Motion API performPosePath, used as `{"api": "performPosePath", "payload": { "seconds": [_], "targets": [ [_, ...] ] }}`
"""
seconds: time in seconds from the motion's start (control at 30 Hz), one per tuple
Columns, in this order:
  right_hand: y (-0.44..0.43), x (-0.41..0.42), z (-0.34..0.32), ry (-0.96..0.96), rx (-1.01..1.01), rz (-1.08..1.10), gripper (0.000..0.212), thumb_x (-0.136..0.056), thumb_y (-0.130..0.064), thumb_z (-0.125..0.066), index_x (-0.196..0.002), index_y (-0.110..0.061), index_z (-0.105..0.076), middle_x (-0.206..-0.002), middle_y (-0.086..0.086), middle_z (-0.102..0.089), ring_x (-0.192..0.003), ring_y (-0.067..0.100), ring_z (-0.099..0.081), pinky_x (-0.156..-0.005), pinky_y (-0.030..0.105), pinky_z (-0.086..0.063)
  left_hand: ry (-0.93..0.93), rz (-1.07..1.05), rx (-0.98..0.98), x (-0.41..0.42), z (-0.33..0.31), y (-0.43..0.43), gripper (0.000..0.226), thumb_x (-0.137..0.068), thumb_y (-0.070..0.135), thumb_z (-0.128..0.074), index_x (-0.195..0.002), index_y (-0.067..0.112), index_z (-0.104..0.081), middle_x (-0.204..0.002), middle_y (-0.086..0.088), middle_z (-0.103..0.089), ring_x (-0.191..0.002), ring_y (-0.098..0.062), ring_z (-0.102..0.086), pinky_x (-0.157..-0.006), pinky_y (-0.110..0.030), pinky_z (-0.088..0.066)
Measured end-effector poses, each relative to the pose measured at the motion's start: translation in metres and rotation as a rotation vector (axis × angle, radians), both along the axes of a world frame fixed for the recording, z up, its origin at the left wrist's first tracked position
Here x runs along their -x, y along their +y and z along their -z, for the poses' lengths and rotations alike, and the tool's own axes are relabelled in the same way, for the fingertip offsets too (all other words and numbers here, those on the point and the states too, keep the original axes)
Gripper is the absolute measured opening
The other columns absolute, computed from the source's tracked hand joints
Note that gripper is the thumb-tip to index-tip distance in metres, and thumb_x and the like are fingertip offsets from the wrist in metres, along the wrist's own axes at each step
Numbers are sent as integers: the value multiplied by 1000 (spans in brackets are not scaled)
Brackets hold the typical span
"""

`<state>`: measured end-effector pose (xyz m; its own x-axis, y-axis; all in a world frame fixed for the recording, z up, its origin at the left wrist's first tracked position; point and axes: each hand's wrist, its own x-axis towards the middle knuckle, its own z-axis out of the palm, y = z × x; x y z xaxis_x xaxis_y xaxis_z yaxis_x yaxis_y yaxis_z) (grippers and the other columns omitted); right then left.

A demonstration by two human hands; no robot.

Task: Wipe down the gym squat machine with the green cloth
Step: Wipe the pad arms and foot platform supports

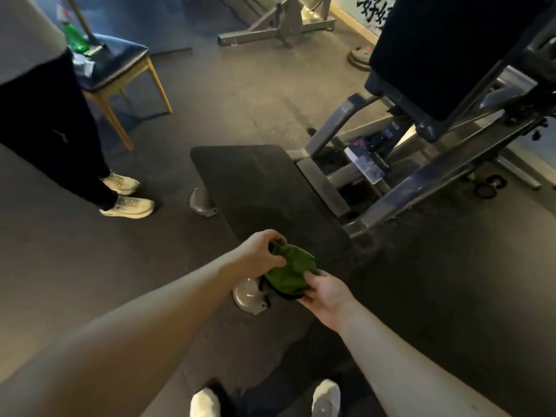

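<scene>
Hands meet low in the middle of the view, over the near corner of the squat machine. The left hand point(261, 251) has its fingers point(278, 236) curled down round the upper end of a crumpled green cloth point(288, 272). The right hand point(326, 293) comes up from below, its thumb and fingers pinching the cloth's lower edge, where a dark trim shows. The cloth is bunched between the two hands and held clear of the machine, seen just in front of the near edge of the black textured footplate point(255, 182) and above one of its rounded grey metal feet point(248, 294). A second grey foot point(201, 201) sits under the plate's left side.

Beyond the plate, the grey steel frame point(421, 182) of the machine slants up to the right and carries a large black padded backrest point(445, 49). A dark weight plate point(358, 58) lies on the floor beside it.

At the left stands another person in black trousers and cream trainers point(129, 194), well apart from the machine. Behind them is a wooden chair with a dark blue seat point(120, 64), with a green plastic bottle point(75, 39) on it. The base of another grey machine point(276, 28) shows at the top. The wearer's own white shoes point(326, 397) stand on the dark rubber floor point(436, 296) at the bottom edge.
</scene>
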<state>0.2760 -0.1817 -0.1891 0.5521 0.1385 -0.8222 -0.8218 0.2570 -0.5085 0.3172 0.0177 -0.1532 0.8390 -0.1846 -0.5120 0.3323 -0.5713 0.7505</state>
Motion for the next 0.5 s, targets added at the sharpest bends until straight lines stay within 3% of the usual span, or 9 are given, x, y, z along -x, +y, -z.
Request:
{"api": "performPosePath", "payload": {
  "seconds": [0.13, 0.33, 0.5],
  "targets": [
    [40, 44, 1, 30, 86, -40, 26, -101, -8, -54, -125, -13, -62, -122, 15, -71, -109, 32, -69, -95, 49, -56, 50, -76, -17, 53, 4, 44, 50, -85, 16, -77, -131, 23, -59, -120, 0, -58, -102, -14, -62, -78, -23, -57],
    [80, 101, 6, 67, 263, -167, 53, -98, -4, -57, -144, -27, -47, -138, 10, -55, -118, 31, -61, -96, 51, -56, 171, -49, -100, 115, 24, 72, 41, -89, 16, -73, -126, 27, -59, -117, 3, -59, -100, -10, -62, -77, -23, -58],
    [112, 114, 23, 104, 148, -152, 28, -99, -8, -57, -123, -20, -66, -119, 9, -71, -110, 27, -67, -99, 49, -54, 169, -66, -96, 123, 46, 96, 30, -91, 16, -69, -118, 26, -64, -111, 3, -64, -98, -10, -65, -82, -27, -60]
  ]
}}
